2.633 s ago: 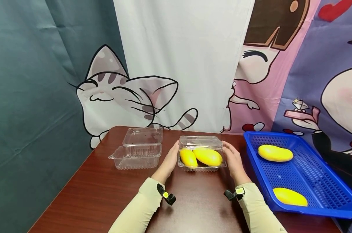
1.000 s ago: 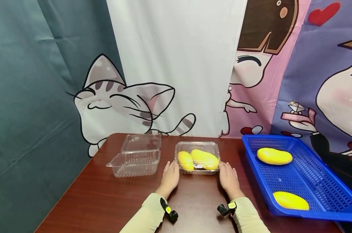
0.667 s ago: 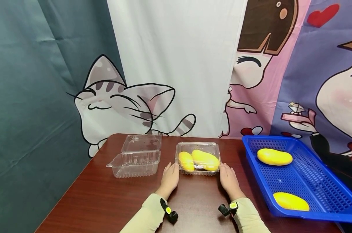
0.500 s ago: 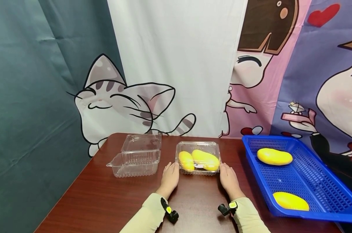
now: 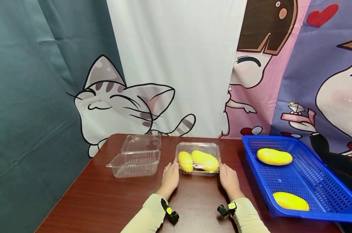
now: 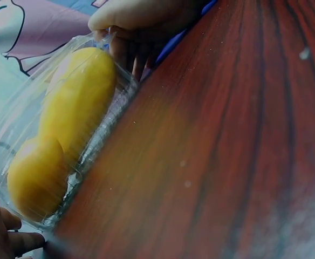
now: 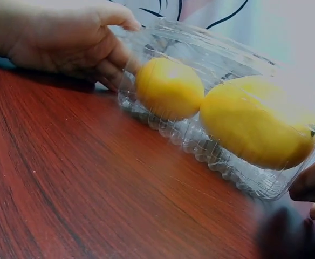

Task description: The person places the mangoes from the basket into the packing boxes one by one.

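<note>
A clear plastic clamshell container (image 5: 198,147) stands near the middle of the table with its lid down. Inside lie two yellow mangoes, a smaller mango (image 5: 185,161) on the left and a larger mango (image 5: 205,160) on the right. My left hand (image 5: 169,178) pinches the container's front left corner; the right wrist view shows that thumb (image 7: 126,19) up at the lid's edge and fingers lower along the side. At the front right corner my right hand (image 5: 230,181) does the same, its thumb (image 6: 101,20) over the rim and fingers below it in the left wrist view.
To the left stands another clear clamshell container (image 5: 136,161), lid raised, nothing in it. On the right a blue basket (image 5: 302,174) holds a mango (image 5: 274,156) at its back and another mango (image 5: 291,201) at its front. A printed curtain (image 5: 178,64) hangs behind the brown table (image 5: 106,200).
The container's lid, partly raised in the oldest frame, has come down. Both hands have slid from its sides toward its front corners. Over the last second almost nothing has moved.
</note>
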### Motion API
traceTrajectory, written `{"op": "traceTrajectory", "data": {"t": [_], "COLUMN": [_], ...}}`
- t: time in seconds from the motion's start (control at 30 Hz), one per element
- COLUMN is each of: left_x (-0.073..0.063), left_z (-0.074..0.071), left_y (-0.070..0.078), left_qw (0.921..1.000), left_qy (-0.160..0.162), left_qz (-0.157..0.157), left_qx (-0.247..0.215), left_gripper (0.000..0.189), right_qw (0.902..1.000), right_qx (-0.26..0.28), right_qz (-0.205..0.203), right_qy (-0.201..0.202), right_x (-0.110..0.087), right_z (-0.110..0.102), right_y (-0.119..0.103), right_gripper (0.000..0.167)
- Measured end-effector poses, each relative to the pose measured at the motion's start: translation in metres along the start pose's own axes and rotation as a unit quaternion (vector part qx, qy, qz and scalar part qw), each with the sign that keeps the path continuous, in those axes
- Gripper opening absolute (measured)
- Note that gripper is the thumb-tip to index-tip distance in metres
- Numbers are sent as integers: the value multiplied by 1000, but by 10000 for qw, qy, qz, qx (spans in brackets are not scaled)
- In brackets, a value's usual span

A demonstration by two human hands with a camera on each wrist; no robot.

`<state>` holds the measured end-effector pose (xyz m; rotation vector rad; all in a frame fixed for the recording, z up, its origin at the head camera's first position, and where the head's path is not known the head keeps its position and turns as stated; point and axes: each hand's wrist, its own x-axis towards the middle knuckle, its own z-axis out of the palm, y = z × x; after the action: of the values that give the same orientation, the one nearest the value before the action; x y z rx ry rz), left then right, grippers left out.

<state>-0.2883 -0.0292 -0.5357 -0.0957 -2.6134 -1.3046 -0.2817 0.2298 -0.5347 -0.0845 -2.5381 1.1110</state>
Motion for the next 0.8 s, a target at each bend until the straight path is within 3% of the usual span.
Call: {"op": "traceTrajectory", "data": {"t": [0.23,0.43,0.8], "left_x": [0,1,2], "left_z": [0,0,0], "left_y": [1,1,0], "left_qw": [9988,9989,9993], "left_qy": [240,342,360], "left_qz": [-232,-118,-45], "left_qx": [-355,-283,-29], "left_gripper": [55,51,50], "right_qw": [9998,10000,9995], "right_qx": [-1,11,41], "right_qz": [106,-12,-68], "right_qy": [-162,-64,-320], "right_x": [-1,1,2], "right_z": [1,2,3], "right_y": [0,0,-3], "right_gripper": [50,48,49]}}
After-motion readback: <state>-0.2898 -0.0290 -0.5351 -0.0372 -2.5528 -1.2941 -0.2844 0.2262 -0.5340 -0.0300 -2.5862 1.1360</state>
